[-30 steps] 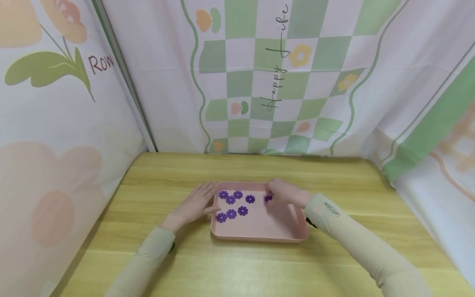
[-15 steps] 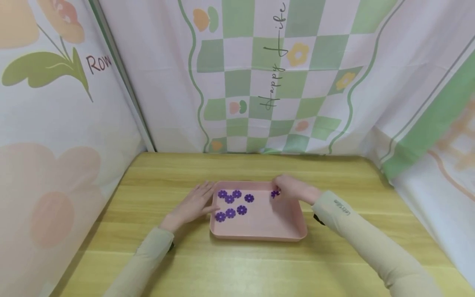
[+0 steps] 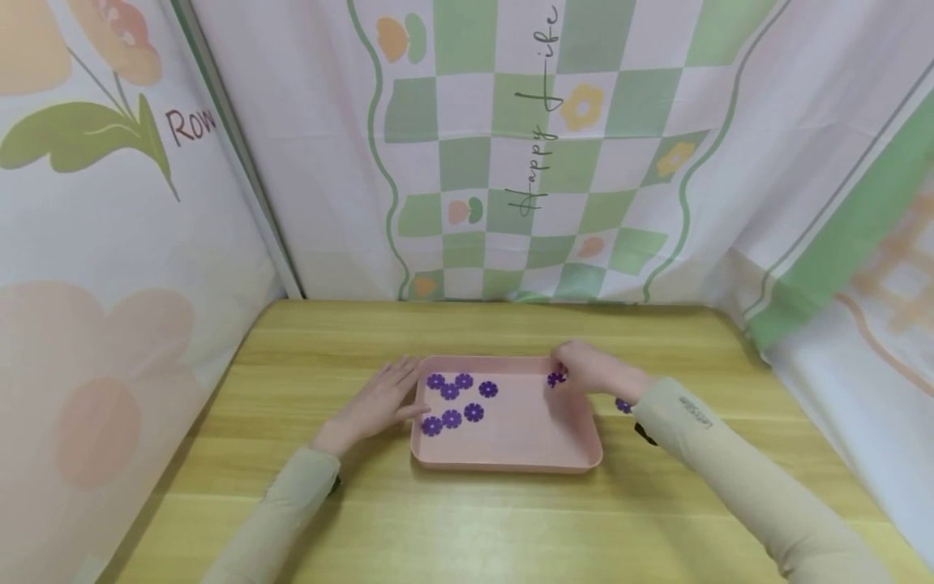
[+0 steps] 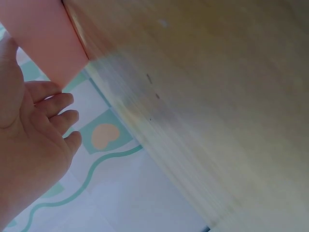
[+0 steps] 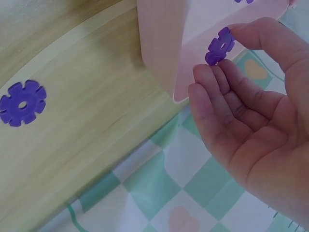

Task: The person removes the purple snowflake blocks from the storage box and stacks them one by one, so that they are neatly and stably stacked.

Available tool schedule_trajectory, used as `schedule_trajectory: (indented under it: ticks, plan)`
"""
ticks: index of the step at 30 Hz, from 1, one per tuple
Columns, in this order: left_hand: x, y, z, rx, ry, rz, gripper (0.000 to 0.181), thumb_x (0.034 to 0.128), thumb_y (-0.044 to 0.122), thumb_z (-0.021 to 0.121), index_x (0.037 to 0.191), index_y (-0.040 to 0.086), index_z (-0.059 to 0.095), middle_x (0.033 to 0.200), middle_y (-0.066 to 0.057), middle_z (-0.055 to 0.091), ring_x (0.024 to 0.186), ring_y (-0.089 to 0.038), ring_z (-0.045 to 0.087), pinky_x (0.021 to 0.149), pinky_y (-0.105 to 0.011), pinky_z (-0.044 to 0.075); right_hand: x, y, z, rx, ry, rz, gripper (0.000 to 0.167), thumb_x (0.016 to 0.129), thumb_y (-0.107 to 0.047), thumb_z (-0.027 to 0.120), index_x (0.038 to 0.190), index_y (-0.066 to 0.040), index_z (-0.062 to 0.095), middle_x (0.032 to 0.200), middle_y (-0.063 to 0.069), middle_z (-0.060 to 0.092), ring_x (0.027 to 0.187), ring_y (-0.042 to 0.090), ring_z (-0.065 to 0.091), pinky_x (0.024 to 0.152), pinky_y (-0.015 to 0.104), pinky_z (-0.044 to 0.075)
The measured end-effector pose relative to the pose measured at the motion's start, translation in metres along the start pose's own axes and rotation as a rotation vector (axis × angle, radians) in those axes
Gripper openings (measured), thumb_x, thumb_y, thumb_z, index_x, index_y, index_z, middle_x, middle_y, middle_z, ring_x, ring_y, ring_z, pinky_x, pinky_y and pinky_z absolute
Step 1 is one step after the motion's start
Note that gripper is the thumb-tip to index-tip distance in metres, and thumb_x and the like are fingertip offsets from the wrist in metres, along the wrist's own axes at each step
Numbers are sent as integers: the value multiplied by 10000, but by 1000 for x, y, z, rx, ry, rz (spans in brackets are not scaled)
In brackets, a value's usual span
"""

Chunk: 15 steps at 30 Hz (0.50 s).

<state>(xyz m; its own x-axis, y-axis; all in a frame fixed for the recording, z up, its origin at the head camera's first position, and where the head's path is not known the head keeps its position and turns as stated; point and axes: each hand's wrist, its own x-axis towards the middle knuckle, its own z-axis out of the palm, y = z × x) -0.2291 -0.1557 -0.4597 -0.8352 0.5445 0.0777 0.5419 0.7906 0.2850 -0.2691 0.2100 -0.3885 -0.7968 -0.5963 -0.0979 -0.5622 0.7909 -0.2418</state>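
The pink tray (image 3: 511,442) lies on the wooden table, with several purple notched discs (image 3: 473,413) in its left half. At its left wall the left hand (image 3: 372,405) rests with relaxed fingers, touching the rim; the left wrist view shows those fingers (image 4: 60,104) beside the pink wall. The right hand (image 3: 593,369) is over the tray's back right corner. In the right wrist view, the right hand (image 5: 251,101) pinches a purple disc (image 5: 220,46) between thumb and fingertips, the disc tilted.
Another purple disc (image 3: 623,405) lies on the table (image 3: 452,527) right of the tray, partly hidden by the right wrist in the head view. A checked curtain (image 3: 525,162) hangs behind the table, and a printed white cloth (image 3: 131,243) stands at the left.
The right hand has moved right and slightly back with the pinched disc, to the tray's back right corner. The disc on the table has come into view. The left hand stays at the rim.
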Motion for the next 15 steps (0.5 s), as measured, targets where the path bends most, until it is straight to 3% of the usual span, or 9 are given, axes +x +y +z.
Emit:
schedule_trajectory:
  ticks: [5,15]
  plan:
    - [1,0,0,-12,2,-1,824,979,488,542,1557,-3,221,1616,-228,259,1517,-411,225,1268,-561,170,-4,9,0,10,5,26,134,782,-70,769,839,-23,657,782,65,655,692,138,562,624,259,522]
    - [0,1,0,-12,5,1,823,979,481,546,1559,-2,218,1615,-227,262,1513,-413,233,1265,-565,177,-16,20,-3,39,13,55,132,799,-81,762,834,-23,649,754,67,626,659,120,494,578,224,444]
